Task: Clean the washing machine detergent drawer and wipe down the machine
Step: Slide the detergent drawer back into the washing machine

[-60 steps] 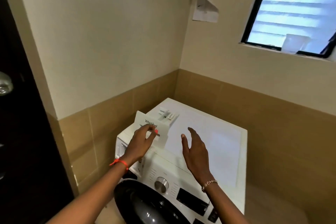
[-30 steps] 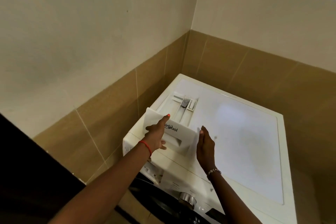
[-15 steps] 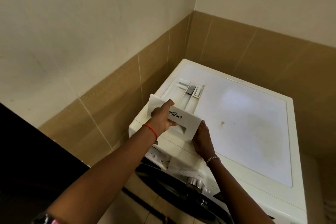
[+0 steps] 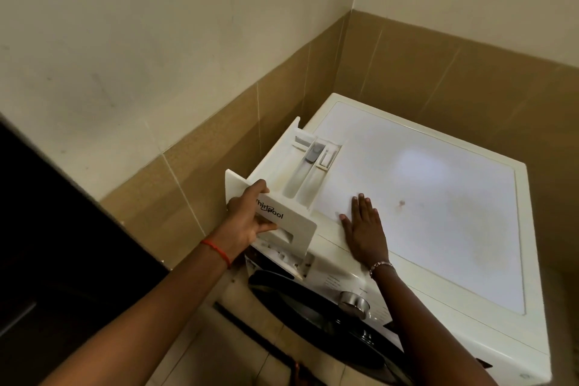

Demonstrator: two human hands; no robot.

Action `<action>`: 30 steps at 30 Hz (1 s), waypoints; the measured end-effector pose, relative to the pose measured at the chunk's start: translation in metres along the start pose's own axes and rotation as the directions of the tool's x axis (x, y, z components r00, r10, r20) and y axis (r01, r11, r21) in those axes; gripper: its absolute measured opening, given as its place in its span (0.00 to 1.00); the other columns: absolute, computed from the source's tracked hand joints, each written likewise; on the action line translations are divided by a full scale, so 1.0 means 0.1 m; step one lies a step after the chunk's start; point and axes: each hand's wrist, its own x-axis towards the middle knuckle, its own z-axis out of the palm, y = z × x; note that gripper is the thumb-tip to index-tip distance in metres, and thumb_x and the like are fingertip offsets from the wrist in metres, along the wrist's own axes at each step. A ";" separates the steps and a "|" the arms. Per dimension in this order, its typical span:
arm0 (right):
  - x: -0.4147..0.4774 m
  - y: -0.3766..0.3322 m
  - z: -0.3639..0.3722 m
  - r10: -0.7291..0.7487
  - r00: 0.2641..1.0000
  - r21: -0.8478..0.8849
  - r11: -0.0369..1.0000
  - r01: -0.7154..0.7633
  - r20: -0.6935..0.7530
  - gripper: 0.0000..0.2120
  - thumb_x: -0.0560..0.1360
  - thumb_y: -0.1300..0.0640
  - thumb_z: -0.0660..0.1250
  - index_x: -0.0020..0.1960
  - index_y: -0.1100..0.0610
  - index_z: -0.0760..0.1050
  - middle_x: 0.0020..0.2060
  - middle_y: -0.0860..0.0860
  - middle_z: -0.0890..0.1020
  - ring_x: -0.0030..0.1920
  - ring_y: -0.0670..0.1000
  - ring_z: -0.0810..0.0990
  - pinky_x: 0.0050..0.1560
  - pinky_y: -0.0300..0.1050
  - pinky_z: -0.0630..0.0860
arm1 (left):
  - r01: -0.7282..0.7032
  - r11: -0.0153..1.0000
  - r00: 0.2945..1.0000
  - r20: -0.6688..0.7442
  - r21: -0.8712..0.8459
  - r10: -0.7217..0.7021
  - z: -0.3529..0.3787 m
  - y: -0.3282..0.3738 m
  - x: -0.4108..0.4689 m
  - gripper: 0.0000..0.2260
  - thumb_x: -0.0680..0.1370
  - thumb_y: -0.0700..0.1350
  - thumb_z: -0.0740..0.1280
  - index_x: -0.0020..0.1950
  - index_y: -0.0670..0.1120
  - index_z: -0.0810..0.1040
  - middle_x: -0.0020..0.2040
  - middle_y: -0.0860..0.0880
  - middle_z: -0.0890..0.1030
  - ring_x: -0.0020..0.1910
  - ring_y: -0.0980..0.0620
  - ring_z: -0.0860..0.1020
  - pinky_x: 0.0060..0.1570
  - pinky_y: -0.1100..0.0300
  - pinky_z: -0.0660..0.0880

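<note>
On the washing machine's left edge: the detergent drawer, out of its slot.
The left hand has its grip clamped on the drawer's front panel; the right hand lies flat, unclenched, just beside it.

Washing machine: in the room corner, with walls behind and to its left.
Detergent drawer: lengthwise along the machine top's left edge.
Left hand: gripping the drawer's near panel.
Right hand: flat on the top, just right of the drawer.
Dial: on the front face, below the right wrist.
</note>
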 end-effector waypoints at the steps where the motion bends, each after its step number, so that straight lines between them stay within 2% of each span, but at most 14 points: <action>1: -0.01 0.00 0.00 0.003 1.000 -0.006 1.000 -0.003 0.000 0.39 0.73 0.37 0.34 0.76 0.61 0.45 0.76 0.55 0.47 0.76 0.52 0.44 0.74 0.44 0.40 | -0.009 1.000 1.000 -0.014 -0.009 0.008 -0.09 0.01 -0.04 0.05 0.73 0.41 0.65 0.42 0.42 0.70 0.40 0.43 0.71 0.44 0.44 0.75 0.37 0.46 0.77; 4: -0.02 -0.01 -0.01 0.013 1.000 -0.048 0.999 -0.012 0.013 0.33 0.79 0.40 0.42 0.76 0.61 0.45 0.76 0.56 0.47 0.76 0.53 0.44 0.75 0.46 0.42 | -0.013 0.999 0.999 -0.042 -0.029 0.012 -0.38 0.00 -0.12 0.05 0.73 0.42 0.64 0.43 0.42 0.70 0.42 0.43 0.71 0.47 0.43 0.74 0.36 0.46 0.78; 6: -0.05 -0.03 -0.01 0.024 1.000 -0.068 0.997 -0.023 0.015 0.32 0.80 0.42 0.46 0.76 0.60 0.45 0.76 0.56 0.47 0.76 0.53 0.45 0.75 0.48 0.43 | -0.011 1.000 0.998 -0.063 -0.023 0.009 -0.58 -0.04 -0.18 0.07 0.72 0.42 0.64 0.48 0.41 0.70 0.43 0.42 0.72 0.46 0.43 0.75 0.34 0.47 0.78; 9: -0.11 -0.07 0.00 0.041 0.999 -0.099 0.994 -0.040 0.008 0.34 0.79 0.40 0.46 0.76 0.59 0.45 0.76 0.55 0.47 0.76 0.53 0.44 0.75 0.50 0.44 | -0.013 1.000 0.994 -0.105 -0.003 0.013 -0.87 -0.15 -0.24 0.16 0.71 0.42 0.64 0.57 0.40 0.69 0.47 0.42 0.72 0.48 0.41 0.75 0.31 0.50 0.80; 12: -0.18 -0.09 0.02 0.051 0.999 -0.118 0.992 -0.051 -0.004 0.33 0.79 0.39 0.46 0.77 0.58 0.45 0.76 0.54 0.47 0.76 0.52 0.44 0.75 0.50 0.43 | -0.016 1.000 0.991 -0.134 0.016 0.019 -1.11 -0.29 -0.32 0.18 0.71 0.41 0.63 0.60 0.40 0.69 0.46 0.42 0.73 0.45 0.42 0.75 0.35 0.48 0.80; 14: -0.21 -0.11 0.02 0.060 0.998 -0.129 0.990 -0.062 -0.015 0.33 0.79 0.39 0.45 0.77 0.57 0.45 0.76 0.54 0.48 0.76 0.51 0.45 0.75 0.50 0.43 | -0.009 0.999 0.988 -0.153 0.036 0.014 -1.24 -0.39 -0.40 0.17 0.72 0.41 0.63 0.59 0.38 0.70 0.44 0.42 0.72 0.41 0.42 0.74 0.39 0.46 0.79; 16: -0.22 -0.11 0.02 0.064 0.998 -0.136 0.988 -0.067 -0.027 0.33 0.79 0.40 0.45 0.77 0.57 0.45 0.76 0.54 0.48 0.76 0.51 0.45 0.75 0.50 0.44 | 0.003 0.998 0.987 -0.162 0.059 0.007 -1.34 -0.47 -0.49 0.13 0.72 0.41 0.62 0.54 0.37 0.71 0.41 0.42 0.72 0.39 0.42 0.73 0.38 0.48 0.78; 19: -0.21 -0.11 0.02 0.066 0.997 -0.133 0.989 -0.070 -0.028 0.33 0.79 0.40 0.45 0.77 0.57 0.46 0.76 0.54 0.49 0.76 0.51 0.46 0.75 0.50 0.44 | -0.004 0.994 0.988 -0.155 0.107 0.020 -1.50 -0.57 -0.61 0.06 0.74 0.41 0.61 0.46 0.40 0.72 0.40 0.42 0.72 0.40 0.43 0.73 0.38 0.50 0.76; 23: -0.22 -0.12 0.03 0.069 0.997 -0.129 0.989 -0.073 -0.035 0.32 0.79 0.40 0.46 0.77 0.57 0.47 0.76 0.54 0.49 0.76 0.51 0.46 0.75 0.51 0.45 | -0.041 0.988 0.987 -0.150 0.147 0.063 -1.71 -0.70 -0.68 0.07 0.75 0.42 0.60 0.50 0.41 0.73 0.44 0.41 0.76 0.43 0.43 0.75 0.38 0.51 0.77; 26: -0.23 -0.13 0.03 0.067 0.997 -0.129 0.989 -0.073 -0.043 0.32 0.79 0.40 0.46 0.77 0.57 0.48 0.76 0.54 0.50 0.76 0.51 0.47 0.75 0.51 0.46 | -0.042 0.986 0.984 -0.167 0.159 0.069 -1.82 -0.79 -0.73 0.04 0.76 0.41 0.60 0.45 0.42 0.73 0.43 0.42 0.75 0.42 0.44 0.75 0.36 0.53 0.76; 30: -0.24 -0.15 0.03 0.084 0.995 -0.121 0.989 -0.089 -0.046 0.32 0.79 0.40 0.46 0.76 0.56 0.48 0.76 0.53 0.50 0.76 0.51 0.47 0.75 0.52 0.45 | -0.017 0.986 0.980 -0.192 0.168 0.050 -1.94 -0.95 -0.75 0.05 0.76 0.41 0.61 0.40 0.42 0.72 0.42 0.41 0.74 0.40 0.42 0.75 0.34 0.54 0.75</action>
